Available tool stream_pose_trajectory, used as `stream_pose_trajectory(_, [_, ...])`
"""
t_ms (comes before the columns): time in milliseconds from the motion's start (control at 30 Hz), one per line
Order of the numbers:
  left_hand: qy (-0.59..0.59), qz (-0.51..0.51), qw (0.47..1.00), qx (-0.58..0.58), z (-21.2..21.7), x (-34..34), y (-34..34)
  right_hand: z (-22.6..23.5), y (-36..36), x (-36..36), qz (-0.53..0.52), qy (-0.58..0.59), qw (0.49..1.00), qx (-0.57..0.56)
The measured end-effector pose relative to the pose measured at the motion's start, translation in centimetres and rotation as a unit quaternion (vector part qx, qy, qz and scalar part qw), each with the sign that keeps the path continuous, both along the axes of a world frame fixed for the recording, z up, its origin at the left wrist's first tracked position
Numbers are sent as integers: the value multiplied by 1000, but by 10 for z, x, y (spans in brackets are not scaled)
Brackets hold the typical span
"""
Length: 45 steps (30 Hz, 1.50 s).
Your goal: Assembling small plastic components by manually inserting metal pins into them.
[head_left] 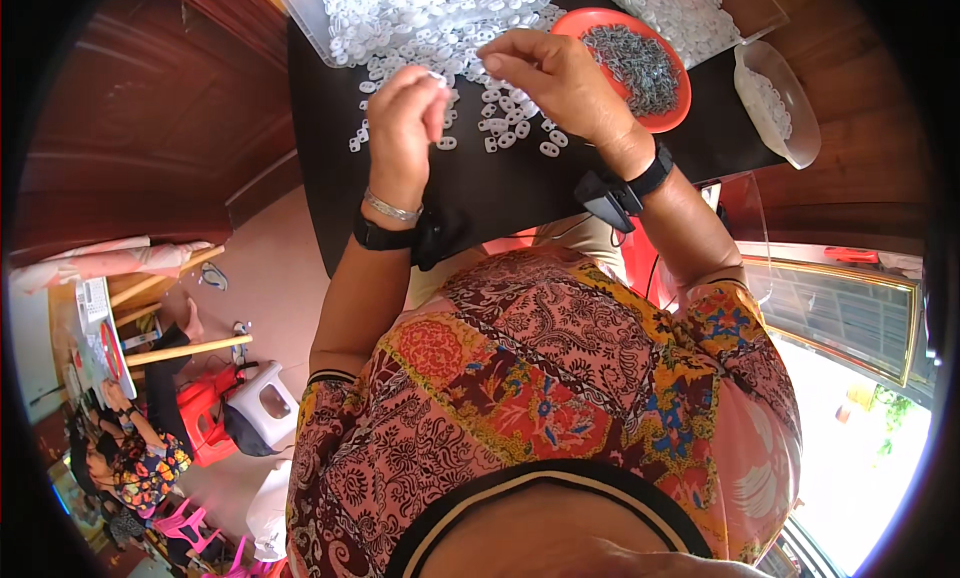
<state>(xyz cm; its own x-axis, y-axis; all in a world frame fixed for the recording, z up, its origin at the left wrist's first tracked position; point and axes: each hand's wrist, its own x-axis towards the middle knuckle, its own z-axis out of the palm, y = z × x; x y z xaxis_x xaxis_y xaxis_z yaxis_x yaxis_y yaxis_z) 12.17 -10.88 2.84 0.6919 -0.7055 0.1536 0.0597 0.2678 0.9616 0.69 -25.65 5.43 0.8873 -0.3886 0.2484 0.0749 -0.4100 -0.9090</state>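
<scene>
My left hand (402, 128) is raised over the near part of the black table (335, 193), its fingers closed on a small white plastic piece (438, 79). To its right my right hand (565, 83) hovers with thumb and forefinger pinched together; anything between their tips is too small to make out. The hands are apart. Beneath them lie several loose white oval pieces (508, 138) with two holes each. Right beside my right hand is an orange-red plate (684, 86) heaped with small grey metal parts (640, 73), perhaps screws.
A clear bin (302, 18) at the far side spills white pieces onto the table. Another clear tray (765, 18) of them stands far right, near a translucent scoop-like container (805, 153). At lower left, another person (150, 463) sits by red and white stools (265, 403).
</scene>
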Motion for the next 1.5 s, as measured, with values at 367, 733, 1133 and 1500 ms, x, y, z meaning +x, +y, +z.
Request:
stream_pose_trajectory(367, [108,25,993,-42,-1,9,0,-35,2,-11,30,78,911,-403])
stream_pose_trajectory(733, [109,-37,993,-12,0,-2,1,-40,-11,0,46,20,980,192])
stream_pose_trajectory(1133, [120,-154,979,-63,-3,-10,-1,-33,31,1,9,-112,954,278])
stream_pose_trajectory(1500, [119,-158,977,-81,-6,-6,-1,-34,17,-11,-17,-11,976,219])
